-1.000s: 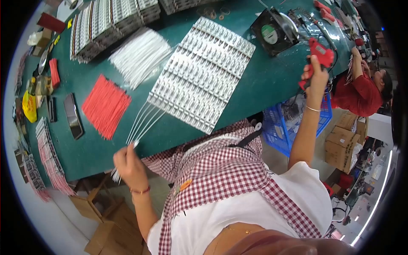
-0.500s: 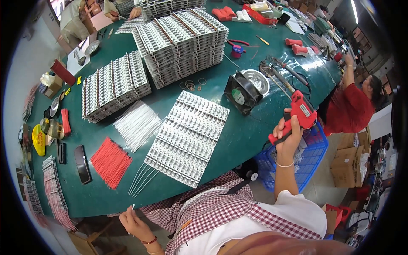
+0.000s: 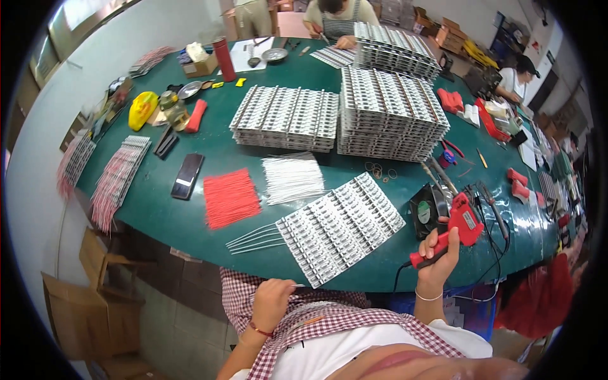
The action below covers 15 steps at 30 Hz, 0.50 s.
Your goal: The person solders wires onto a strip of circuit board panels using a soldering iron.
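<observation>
My right hand is wrapped round the handle of a red soldering gun, raised over the right part of the table. The gun points up and away from me, its tip beside a small black fan. Below the table's front edge, my left hand is closed in a pinch on a thin white piece, too small to name surely. Just beyond it lies a flat panel of small light-grey parts in rows. Several pale wires stick out from the panel's left side.
On the green table lie red wires, white wires and a phone. Tall stacks of panels and a lower stack stand behind. A person works across the table. Wired panels lie left.
The view has swung left, so the table appears shifted and turned. My left hand has come up closer to the panel, still pinching. My right hand keeps its hold on the soldering gun.
</observation>
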### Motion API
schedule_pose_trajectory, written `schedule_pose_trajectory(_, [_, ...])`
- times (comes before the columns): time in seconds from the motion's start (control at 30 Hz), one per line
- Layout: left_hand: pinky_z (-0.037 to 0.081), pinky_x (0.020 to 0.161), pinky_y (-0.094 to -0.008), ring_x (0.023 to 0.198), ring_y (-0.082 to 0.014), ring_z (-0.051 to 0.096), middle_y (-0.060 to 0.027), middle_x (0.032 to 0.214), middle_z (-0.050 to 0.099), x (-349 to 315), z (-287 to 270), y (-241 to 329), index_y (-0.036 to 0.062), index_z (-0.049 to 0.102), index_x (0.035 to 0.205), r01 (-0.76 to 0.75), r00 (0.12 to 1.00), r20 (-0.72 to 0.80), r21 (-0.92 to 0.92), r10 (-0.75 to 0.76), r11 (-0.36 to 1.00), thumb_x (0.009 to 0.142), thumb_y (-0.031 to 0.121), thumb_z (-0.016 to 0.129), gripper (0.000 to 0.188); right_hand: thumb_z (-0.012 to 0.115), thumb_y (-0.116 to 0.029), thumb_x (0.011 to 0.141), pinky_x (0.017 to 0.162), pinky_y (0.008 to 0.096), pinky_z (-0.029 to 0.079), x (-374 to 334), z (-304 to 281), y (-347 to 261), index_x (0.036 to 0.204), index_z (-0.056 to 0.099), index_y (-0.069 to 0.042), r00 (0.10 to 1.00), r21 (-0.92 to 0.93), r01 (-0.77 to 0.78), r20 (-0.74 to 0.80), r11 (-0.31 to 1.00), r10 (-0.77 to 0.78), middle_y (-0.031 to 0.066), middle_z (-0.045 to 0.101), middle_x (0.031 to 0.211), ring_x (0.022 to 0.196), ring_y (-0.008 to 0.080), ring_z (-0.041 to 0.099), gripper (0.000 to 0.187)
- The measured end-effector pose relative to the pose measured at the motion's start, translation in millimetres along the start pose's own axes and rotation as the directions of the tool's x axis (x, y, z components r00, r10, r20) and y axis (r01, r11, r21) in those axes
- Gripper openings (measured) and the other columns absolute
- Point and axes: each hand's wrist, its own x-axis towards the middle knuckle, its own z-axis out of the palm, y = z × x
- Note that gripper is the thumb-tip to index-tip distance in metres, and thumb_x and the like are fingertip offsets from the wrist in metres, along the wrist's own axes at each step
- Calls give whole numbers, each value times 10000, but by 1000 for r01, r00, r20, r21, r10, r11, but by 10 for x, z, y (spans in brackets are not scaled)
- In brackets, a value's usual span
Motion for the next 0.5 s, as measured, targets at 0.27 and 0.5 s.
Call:
schedule_pose_trajectory(0.27, [504, 642, -366, 714, -282, 628, -113, 779, 652, 113, 174, 255, 17, 684, 903, -168, 984, 42, -100, 172, 981, 820, 67, 690, 97, 476, -349, 1008, 491, 262, 424, -139, 57, 362, 1162, 520, -28, 909, 29, -399, 142, 916, 392, 62, 560, 691, 478, 90, 451, 359])
schedule_pose_trajectory(0.5, [519, 651, -374, 736, -291, 646, -130, 814, 670, -21, -105, 41, -1, 672, 900, -96, 992, 81, -65, 102, 993, 838, 64, 667, 90, 525, -355, 986, 954, 466, 502, -603, -188, 608, 1173, 548, -54, 903, 30, -428, 68, 903, 425, 123, 555, 1248, 1204, 212, 499, 355])
